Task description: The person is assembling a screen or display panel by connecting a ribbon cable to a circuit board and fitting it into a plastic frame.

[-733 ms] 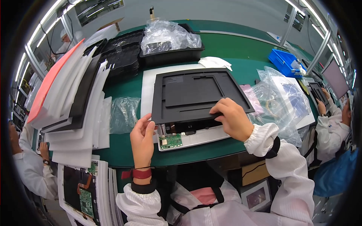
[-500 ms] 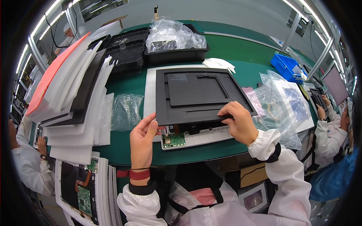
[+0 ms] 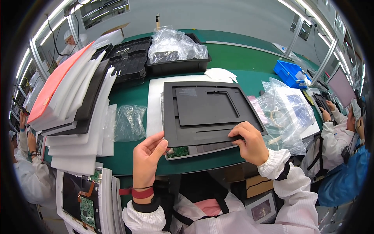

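Note:
A flat black back cover (image 3: pixel 210 132) with a raised rectangular panel and a cut L-shaped slot lies tilted over a white frame (image 3: pixel 202 151). Part of a green circuit board (image 3: pixel 180 151) shows beneath the cover's near left corner. My left hand (image 3: pixel 147 158) holds that corner, thumb and fingers pressed close to it. On the near edge, right of the middle, my right hand (image 3: pixel 252 143) has its fingers curled in a pinch on the cover. White foam sheet (image 3: pixel 154 97) lies under the frame.
Foam sheets (image 3: pixel 74 93) stack at left, above opened frame units (image 3: pixel 83 199). Clear plastic bags (image 3: pixel 130 123) lie beside them. A black tray (image 3: pixel 179 64) with crumpled plastic stands behind; a blue bin (image 3: pixel 290 74) and plastic wrap (image 3: pixel 284 121) are at right. Co-workers sit on both sides.
The cover's near edge has come down and toward me, hiding more of the circuit board and frame. Both hands keep hold of it.

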A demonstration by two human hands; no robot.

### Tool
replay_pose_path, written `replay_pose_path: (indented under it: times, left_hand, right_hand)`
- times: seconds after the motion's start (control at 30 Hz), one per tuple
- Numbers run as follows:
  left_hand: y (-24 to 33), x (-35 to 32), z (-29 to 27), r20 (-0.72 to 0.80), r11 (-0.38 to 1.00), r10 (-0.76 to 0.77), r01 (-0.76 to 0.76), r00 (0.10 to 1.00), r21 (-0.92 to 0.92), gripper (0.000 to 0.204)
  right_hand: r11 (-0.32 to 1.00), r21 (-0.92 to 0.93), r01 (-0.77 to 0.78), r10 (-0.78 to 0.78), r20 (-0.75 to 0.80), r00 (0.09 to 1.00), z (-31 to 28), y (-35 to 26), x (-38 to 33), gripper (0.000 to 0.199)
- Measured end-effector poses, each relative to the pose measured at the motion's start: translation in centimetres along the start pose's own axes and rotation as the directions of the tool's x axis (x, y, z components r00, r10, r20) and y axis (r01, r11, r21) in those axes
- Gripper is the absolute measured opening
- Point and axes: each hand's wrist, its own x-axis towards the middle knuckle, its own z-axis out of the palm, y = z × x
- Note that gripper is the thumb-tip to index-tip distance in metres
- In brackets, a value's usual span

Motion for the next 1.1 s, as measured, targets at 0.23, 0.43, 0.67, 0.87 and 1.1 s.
replay_pose_path:
  times: [0.23,0.43,0.67,0.87,1.1]
  left_hand:
    - [0.2,-0.2,0.4,-0.004,1.000,0.019,-0.019,1.000,-0.022,0.035]
    - [0.2,-0.1,0.2,-0.027,1.000,0.020,-0.021,0.999,-0.021,0.033]
    - [0.8,0.7,0.3,-0.056,0.997,0.076,-0.074,0.996,0.028,0.033]
    - [0.4,0.4,-0.1,-0.069,0.997,0.079,-0.079,0.994,0.003,0.035]
    - [0.2,0.3,-0.2,-0.070,0.997,0.079,-0.081,0.994,-0.018,0.035]
  right_hand:
    - [1.000,0.017,-0.025,0.024,0.015,1.000,-1.1,-0.6,0.1,0.026]
    - [1.000,0.018,-0.023,0.022,0.056,0.998,-2.2,-1.0,1.1,0.024]
    - [0.999,-0.020,-0.024,0.026,0.118,0.993,-3.3,-1.6,3.1,0.023]
    - [0.999,-0.022,-0.045,0.048,0.137,0.989,-2.9,-1.8,3.0,0.022]
    - [0.998,0.000,-0.060,0.060,0.167,0.984,-2.8,-2.0,3.2,0.021]
